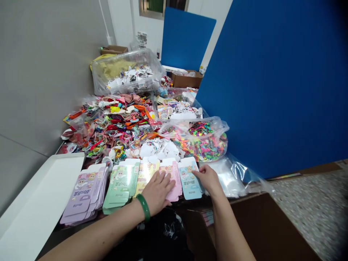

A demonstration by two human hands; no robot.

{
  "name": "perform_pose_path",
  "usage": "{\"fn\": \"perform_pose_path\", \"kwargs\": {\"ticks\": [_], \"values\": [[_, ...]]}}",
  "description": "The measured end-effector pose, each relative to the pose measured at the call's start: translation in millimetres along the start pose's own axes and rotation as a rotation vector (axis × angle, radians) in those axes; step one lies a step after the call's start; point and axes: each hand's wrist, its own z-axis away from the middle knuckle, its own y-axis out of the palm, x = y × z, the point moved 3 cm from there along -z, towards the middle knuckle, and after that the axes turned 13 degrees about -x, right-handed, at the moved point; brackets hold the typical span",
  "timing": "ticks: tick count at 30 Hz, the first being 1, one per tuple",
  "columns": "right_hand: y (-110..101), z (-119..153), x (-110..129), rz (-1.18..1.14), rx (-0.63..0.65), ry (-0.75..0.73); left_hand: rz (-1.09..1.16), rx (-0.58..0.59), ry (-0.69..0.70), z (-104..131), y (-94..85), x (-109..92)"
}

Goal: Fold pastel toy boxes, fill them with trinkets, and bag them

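Note:
Flat printed card boxes lie in a row of stacks along the table's near edge. My left hand (157,192), a green bangle (143,207) on its wrist, rests with fingers spread over the pink boxes (171,174) and the edge of the yellow boxes (146,175). At the right end, my right hand (209,179) pinches the right edge of a light blue box (190,183), thumb and forefinger closed. Farther left are the green boxes (122,181) and the fanned purple boxes (83,195). My palm hides part of the yellow and pink stacks.
Behind the stacks is a heap of colourful small trinkets (116,123), with a clear bag of bright pieces (205,139) and a clear bin (127,78). Plastic sleeves (231,177) lie right. A white tray (49,195), blue panel (277,90) and open carton (261,224) flank me.

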Motion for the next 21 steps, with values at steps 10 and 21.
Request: {"fn": "perform_pose_path", "kwargs": {"ticks": [10, 21], "values": [[-13, 4, 14, 0.004, -0.113, -0.036, -0.006, 0.006, -0.015, 0, -4.0, -4], [-13, 12, 11, -0.143, -0.095, 0.089, 0.020, -0.002, -0.022, -2, -6.0, -4]]}}
